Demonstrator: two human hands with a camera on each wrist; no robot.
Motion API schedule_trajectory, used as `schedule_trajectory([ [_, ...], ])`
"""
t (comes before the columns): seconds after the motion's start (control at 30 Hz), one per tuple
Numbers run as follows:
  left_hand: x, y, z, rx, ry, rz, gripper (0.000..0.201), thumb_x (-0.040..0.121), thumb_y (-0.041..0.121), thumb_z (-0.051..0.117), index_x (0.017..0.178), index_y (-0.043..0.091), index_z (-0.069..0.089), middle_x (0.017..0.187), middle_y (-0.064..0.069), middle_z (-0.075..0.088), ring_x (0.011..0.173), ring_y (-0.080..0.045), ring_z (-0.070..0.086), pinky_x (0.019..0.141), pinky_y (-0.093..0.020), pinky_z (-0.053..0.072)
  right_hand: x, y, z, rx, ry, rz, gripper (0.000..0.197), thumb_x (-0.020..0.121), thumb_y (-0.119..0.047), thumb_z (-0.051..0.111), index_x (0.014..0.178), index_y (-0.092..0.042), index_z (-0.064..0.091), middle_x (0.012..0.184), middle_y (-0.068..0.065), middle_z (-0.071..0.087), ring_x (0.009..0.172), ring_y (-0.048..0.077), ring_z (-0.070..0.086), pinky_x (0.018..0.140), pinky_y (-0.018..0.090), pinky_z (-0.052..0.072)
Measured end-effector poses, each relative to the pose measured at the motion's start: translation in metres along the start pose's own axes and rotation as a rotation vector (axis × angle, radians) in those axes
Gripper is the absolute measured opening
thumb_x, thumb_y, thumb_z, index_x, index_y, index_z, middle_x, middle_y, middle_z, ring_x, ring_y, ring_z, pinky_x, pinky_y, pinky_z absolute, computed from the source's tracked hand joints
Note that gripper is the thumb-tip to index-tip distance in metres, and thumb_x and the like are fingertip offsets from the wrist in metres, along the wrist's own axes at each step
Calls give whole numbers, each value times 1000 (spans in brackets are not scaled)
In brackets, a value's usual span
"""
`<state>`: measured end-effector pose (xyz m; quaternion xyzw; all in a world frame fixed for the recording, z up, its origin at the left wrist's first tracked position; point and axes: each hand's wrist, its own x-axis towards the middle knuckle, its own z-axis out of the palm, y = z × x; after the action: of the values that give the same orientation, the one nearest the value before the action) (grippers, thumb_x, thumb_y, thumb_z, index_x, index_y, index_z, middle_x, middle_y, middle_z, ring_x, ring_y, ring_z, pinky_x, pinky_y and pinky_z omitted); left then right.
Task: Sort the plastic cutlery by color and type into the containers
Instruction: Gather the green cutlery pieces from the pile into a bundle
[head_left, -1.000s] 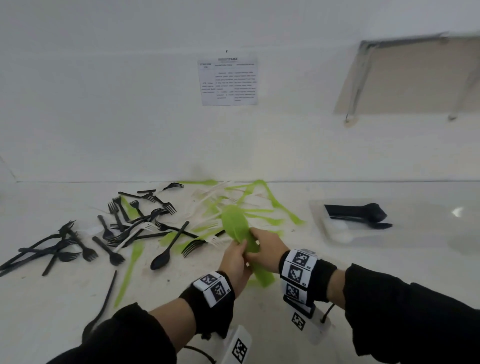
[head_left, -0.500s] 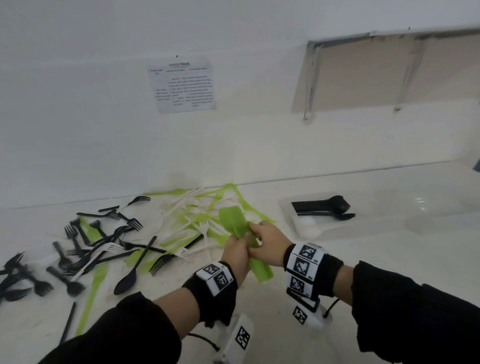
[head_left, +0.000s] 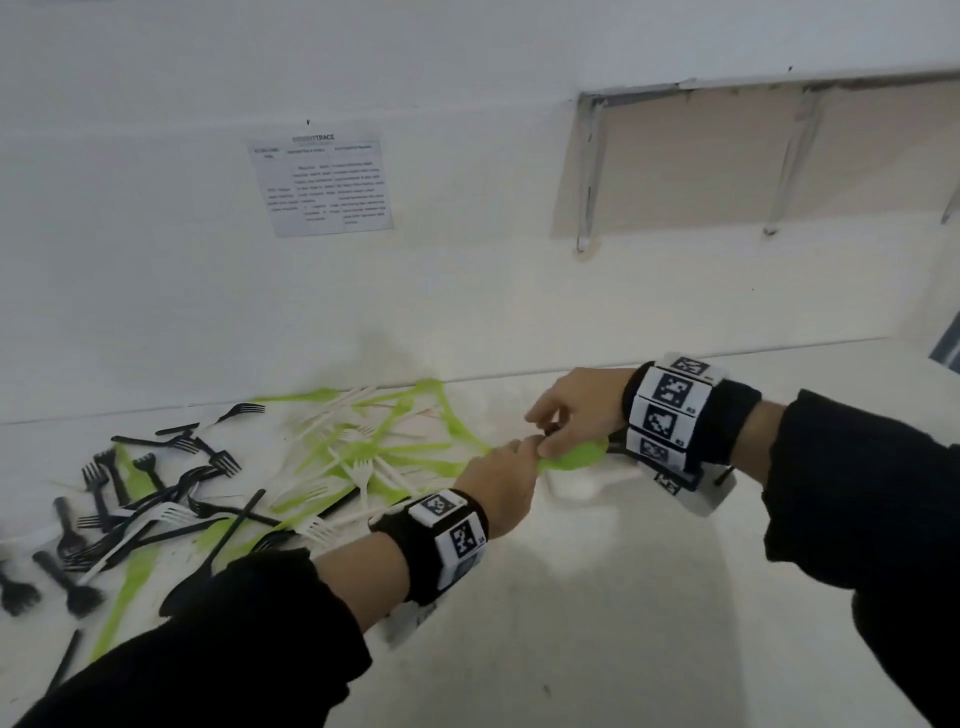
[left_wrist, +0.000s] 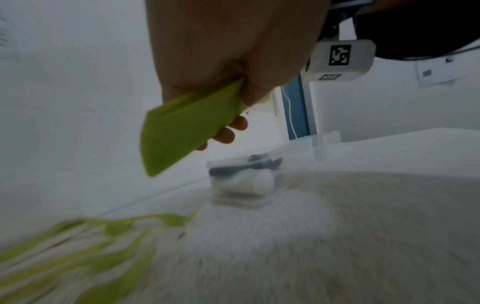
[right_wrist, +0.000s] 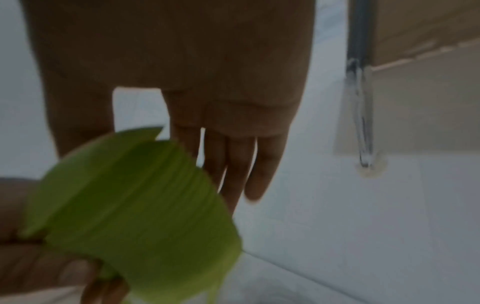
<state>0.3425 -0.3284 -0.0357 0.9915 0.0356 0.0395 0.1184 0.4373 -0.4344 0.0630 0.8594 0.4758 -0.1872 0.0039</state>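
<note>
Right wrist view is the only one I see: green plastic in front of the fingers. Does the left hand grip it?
Observer: Yes, the left hand grips the green spoons at the handle end.
Operator: Is a container near?
Observer: A clear container stands just ahead, with black and white cutlery inside.
Operator: What is not yet sorted?
Observer: A mixed pile of black, white and green cutlery lies to the left on the table.

Smooth green plastic spoons (head_left: 576, 457), matt black forks (head_left: 218, 460), clear plastic container (left_wrist: 244, 183), matt white table (head_left: 597, 597), paper notice (head_left: 322, 182).
</note>
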Motion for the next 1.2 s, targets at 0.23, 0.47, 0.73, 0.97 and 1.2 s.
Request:
schedule_trajectory([
  [0.23, 48, 40, 4, 349, 21, -14, 48, 96, 14, 36, 142, 14, 25, 134, -4, 43, 123, -24, 41, 96, -36, 29, -8, 45, 9, -190, -11, 44, 64, 81, -45, 63, 133, -13, 44, 125, 2, 57, 114, 20, 53, 96, 30, 44],
  [0.47, 78, 63, 15, 153, 175, -97, 39, 91, 10, 43, 127, 19, 32, 118, 3, 56, 114, -19, 50, 106, -35, 18, -2, 91, 22, -117, 85, 17, 31, 83, -29, 59, 107, -9, 56, 85, 3, 57, 79, 21, 54, 72, 31, 48],
  [0.73, 84, 65, 25, -28, 195, -169, 80, 73, 37, 71, 137, 27, 22, 140, 6, 19, 132, -14, 19, 104, -38, 11, 6, 145, 29, -111, 52, 81, 45, 84, -31, 61, 123, -10, 51, 117, 10, 58, 105, 26, 56, 86, 32, 47],
  [0.97, 93, 46, 25, 159, -20, -455, 34, 80, 37, 58, 113, 31, 52, 121, 1, 40, 117, -23, 33, 93, -39, 23, 7, 185, 29, 44, 97, 159, 48, 87, -28, 58, 132, -17, 46, 126, 6, 56, 114, 23, 52, 92, 28, 40],
  [1.2, 110, 34, 24, 239, -165, -354, 21, 85, 45, 58, 102, 34, 61, 112, 8, 56, 117, -19, 41, 95, -42, 19, 18, 159, 33, 281, -112, -89, 41, 90, -25, 57, 129, -15, 50, 108, -5, 55, 100, 12, 50, 88, 21, 36],
])
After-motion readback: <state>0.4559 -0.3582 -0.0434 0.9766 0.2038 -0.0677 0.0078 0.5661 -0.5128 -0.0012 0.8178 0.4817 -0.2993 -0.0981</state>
